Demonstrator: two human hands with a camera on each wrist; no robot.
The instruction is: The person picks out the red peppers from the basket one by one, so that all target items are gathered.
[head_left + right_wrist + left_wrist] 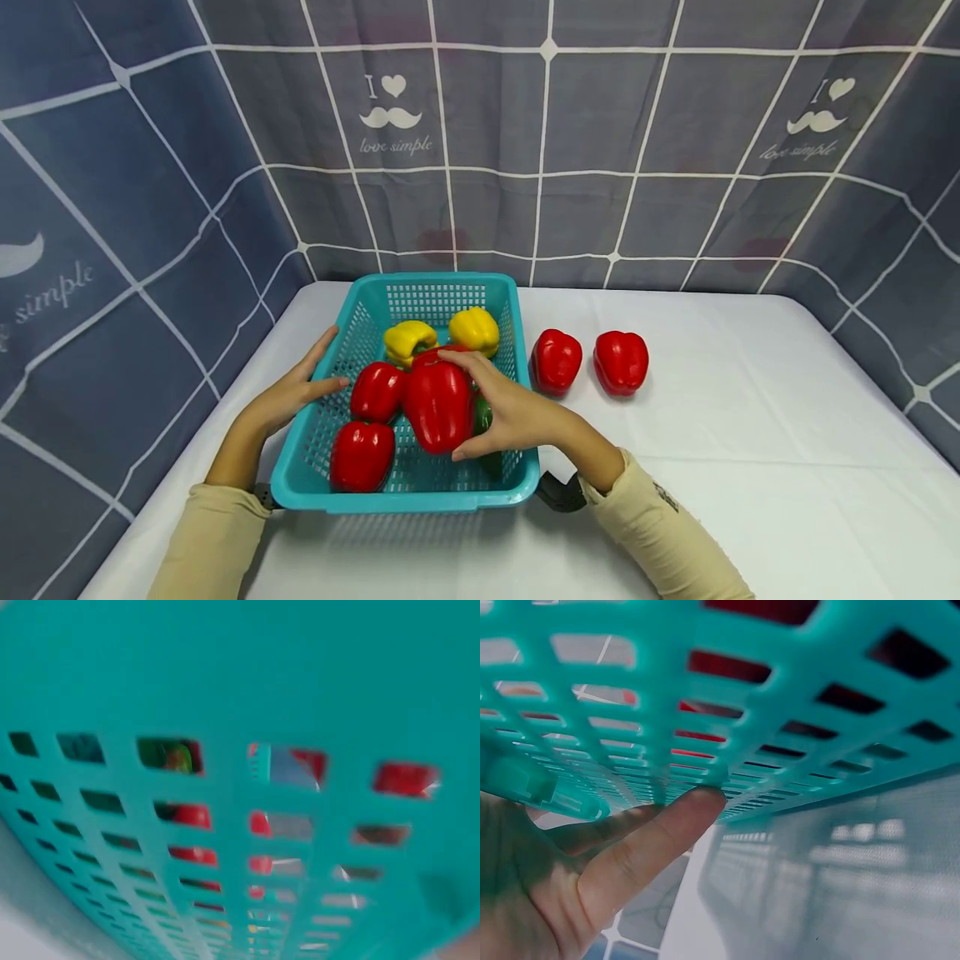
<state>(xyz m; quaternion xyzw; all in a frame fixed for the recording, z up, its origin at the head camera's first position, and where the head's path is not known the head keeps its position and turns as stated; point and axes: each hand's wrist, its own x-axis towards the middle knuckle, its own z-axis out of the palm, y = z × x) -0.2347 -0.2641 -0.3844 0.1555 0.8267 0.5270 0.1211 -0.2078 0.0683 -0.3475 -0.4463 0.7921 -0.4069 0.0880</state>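
Observation:
A turquoise plastic basket (401,502) with perforated walls sits on the table. My left hand (281,404) holds its left rim, thumb over the inside; in the left wrist view the fingers (652,844) lie along the outer wall. My right hand (517,412) grips a large red bell pepper (437,404) over the basket, fingers on top and thumb low at its side. Two red bell peppers (362,456) lie at the basket's left, two yellow bell peppers (474,330) at the back. A dark green vegetable (483,414) is partly hidden under the right hand.
Two more red bell peppers (621,363) lie on the white tablecloth (750,400) right of the basket. A grey checked curtain (495,125) stands behind the table and along both sides. The basket wall (225,690) fills the right wrist view.

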